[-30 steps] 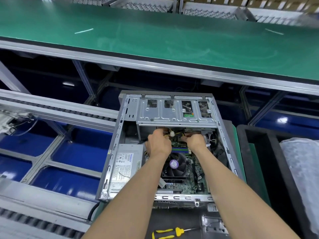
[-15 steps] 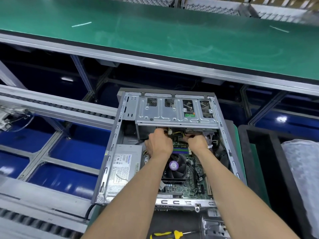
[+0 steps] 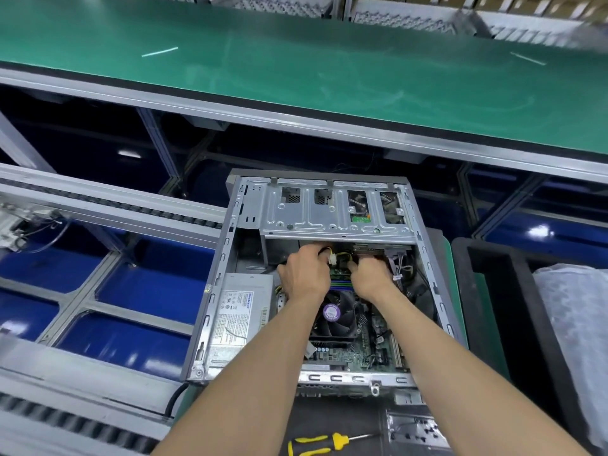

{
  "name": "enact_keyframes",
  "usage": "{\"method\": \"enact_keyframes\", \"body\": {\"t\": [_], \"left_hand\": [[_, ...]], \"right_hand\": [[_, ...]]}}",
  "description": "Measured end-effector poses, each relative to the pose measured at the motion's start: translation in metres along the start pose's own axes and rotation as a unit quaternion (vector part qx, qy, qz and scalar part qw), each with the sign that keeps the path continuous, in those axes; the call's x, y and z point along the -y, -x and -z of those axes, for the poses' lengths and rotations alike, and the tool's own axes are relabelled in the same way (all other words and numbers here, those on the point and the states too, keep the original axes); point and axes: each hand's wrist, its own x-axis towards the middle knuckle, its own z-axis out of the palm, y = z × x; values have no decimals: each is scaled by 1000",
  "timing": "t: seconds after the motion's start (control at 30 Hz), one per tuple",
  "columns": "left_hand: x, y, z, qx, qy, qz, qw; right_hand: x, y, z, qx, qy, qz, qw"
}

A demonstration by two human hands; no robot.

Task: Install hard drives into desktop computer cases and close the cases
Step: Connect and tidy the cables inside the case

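An open desktop case (image 3: 210, 311) lies on its side in front of me, its motherboard, black CPU fan (image 3: 332, 320) and grey power supply (image 3: 237, 311) exposed. A silver drive cage (image 3: 329, 218) spans the far end. Both hands reach under the cage's near edge. My left hand (image 3: 304, 274) has its fingers curled around a yellow-and-black cable bundle with a white connector (image 3: 332, 258). My right hand (image 3: 371, 274) is closed just right of it, fingertips hidden under the cage. No hard drive is clearly visible; the bay interior is hidden.
A yellow-and-black screwdriver (image 3: 322, 442) lies near the bottom edge beside a metal bracket (image 3: 414, 429). A black foam tray (image 3: 487, 291) with bagged parts (image 3: 572, 340) stands at the right. A green conveyor belt (image 3: 296, 70) runs across the back; roller rails (image 3: 98, 205) at the left.
Both hands stay under the drive cage with only slight finger shifts. The view has tilted a little, so the case sits marginally higher in frame.
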Motion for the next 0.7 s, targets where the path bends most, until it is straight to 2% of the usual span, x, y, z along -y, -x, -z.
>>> {"method": "enact_keyframes", "body": {"t": [0.1,0.17,0.27,0.37,0.43,0.5,0.7], "left_hand": [[2,-1,-1,-7,22,3,1000],[2,-2,-1,-13,30,7,999],[2,-3,-2,-14,32,5,999],[2,-3,-3,-8,24,3,1000],[3,-4,-4,-3,16,-1,1000],[4,-4,-5,3,14,-2,1000],[5,-8,-7,23,11,47,999]], "right_hand": [[1,12,0,45,31,22,998],[0,19,1,32,25,31,999],[-4,24,2,-34,-63,65,995],[-2,27,2,23,-214,55,975],[-1,28,0,53,-275,61,958],[-2,23,-4,22,-269,81,960],[-8,12,-12,-28,-225,45,973]]}}
